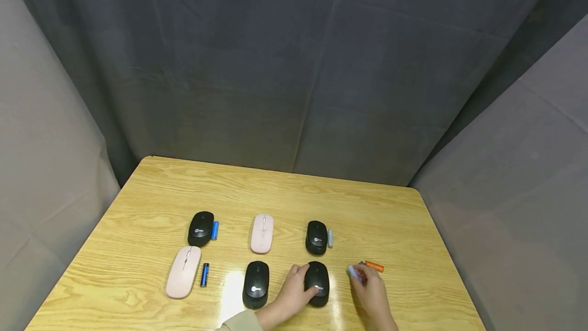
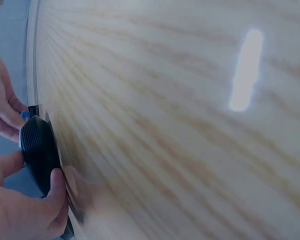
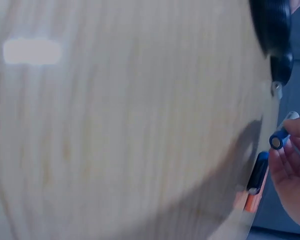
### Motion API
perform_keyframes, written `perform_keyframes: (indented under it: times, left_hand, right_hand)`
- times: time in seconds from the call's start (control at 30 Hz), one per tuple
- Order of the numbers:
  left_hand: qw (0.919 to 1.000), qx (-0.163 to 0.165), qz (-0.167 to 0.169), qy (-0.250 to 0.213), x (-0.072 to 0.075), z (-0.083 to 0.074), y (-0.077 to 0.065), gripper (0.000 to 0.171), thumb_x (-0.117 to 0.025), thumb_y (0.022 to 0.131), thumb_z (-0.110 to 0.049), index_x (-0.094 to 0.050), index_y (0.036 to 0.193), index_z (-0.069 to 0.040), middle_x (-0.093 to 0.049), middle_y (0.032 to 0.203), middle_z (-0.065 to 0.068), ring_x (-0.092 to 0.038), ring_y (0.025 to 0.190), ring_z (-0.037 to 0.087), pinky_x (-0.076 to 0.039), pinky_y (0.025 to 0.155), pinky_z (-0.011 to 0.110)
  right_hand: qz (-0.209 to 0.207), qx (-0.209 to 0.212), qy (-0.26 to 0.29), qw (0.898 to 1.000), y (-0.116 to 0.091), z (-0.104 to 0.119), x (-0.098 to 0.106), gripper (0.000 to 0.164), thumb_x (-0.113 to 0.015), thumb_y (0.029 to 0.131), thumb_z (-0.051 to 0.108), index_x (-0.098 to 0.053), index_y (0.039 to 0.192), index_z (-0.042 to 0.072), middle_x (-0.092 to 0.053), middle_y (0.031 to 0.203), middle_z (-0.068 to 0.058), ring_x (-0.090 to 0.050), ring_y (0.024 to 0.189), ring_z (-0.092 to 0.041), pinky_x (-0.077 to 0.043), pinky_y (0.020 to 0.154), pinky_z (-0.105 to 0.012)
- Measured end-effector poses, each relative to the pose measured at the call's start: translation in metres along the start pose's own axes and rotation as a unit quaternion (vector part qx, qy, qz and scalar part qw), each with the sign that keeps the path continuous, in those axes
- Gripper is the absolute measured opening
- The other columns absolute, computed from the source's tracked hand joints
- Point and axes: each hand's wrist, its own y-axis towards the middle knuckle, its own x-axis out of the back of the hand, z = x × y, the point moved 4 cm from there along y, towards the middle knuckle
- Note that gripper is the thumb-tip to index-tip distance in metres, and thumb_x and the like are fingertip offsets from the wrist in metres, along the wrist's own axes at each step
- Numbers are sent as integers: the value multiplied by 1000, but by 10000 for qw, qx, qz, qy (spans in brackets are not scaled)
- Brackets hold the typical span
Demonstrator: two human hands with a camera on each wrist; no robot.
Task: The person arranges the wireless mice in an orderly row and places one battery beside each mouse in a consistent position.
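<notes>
My left hand (image 1: 290, 291) grips a black computer mouse (image 1: 323, 282) from its left side, at the front of the wooden table. In the left wrist view, the thumb and fingers sit on both sides of that mouse (image 2: 38, 150). To its right, my right hand (image 1: 373, 294) pinches a blue-and-white battery (image 1: 352, 272). One round end of this battery (image 3: 277, 141) faces the right wrist camera. Beside the right fingers lie a dark blue battery (image 3: 258, 172) and an orange battery (image 1: 374, 266) on the tabletop.
Another black mouse (image 1: 255, 284) lies left of my left hand. Farther back are a black mouse (image 1: 317, 237) with a grey battery (image 1: 330, 239) and a pink mouse (image 1: 262, 234). At left are a black mouse (image 1: 200, 228), a pink mouse (image 1: 184, 272) and blue batteries (image 1: 204, 275).
</notes>
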Motion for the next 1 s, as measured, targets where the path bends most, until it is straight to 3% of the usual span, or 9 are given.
perform_keyframes:
  times: [0.17, 0.5, 0.57, 0.77, 1.0]
  left_hand:
    - [10000, -4, -9, 32, 0, 0, 0, 59, -70, 77, -16, -47, 122, 12, -48, 99, 13, -54, 95, 30, -46, 86, 38]
    - [9999, -38, -87, 72, 0, -1, -1, 59, -71, 75, -15, -48, 121, 13, -48, 98, 12, -55, 94, 29, -46, 86, 38]
    - [10000, -34, -59, 68, 0, -1, 0, 59, -71, 76, -15, -48, 122, 12, -48, 99, 12, -55, 94, 29, -46, 86, 38]
    - [10000, -34, -3, 3, 0, 0, 0, 58, -71, 76, -15, -47, 122, 12, -48, 99, 12, -55, 94, 29, -46, 85, 38]
    - [9997, -172, -142, 87, -1, 1, 0, 57, -72, 75, -15, -49, 120, 12, -48, 97, 12, -55, 92, 29, -46, 84, 35]
  right_hand:
    - [-129, -688, 1256, 9896, 0, 11, -3, 24, -63, 81, -4, -60, 104, -8, -60, 87, -12, -51, 67, -7, -44, 56, -16]
    - [281, -1718, 2078, 9626, -4, 15, -23, 29, -61, 81, 0, -56, 104, -16, -63, 81, -10, -57, 69, -11, -48, 57, -21]
    - [319, -1788, 2108, 9605, -6, 16, -26, 27, -60, 81, -1, -56, 102, -17, -64, 79, -9, -58, 69, -12, -49, 57, -22]
    - [352, -1721, 1771, 9684, -9, 20, -29, 23, -61, 78, -2, -59, 95, -18, -64, 73, -10, -60, 65, -15, -50, 55, -24]
    - [223, -1687, 913, 9812, -9, 24, -32, 18, -63, 75, 2, -64, 87, -11, -58, 64, -2, -50, 58, -10, -41, 49, -22]
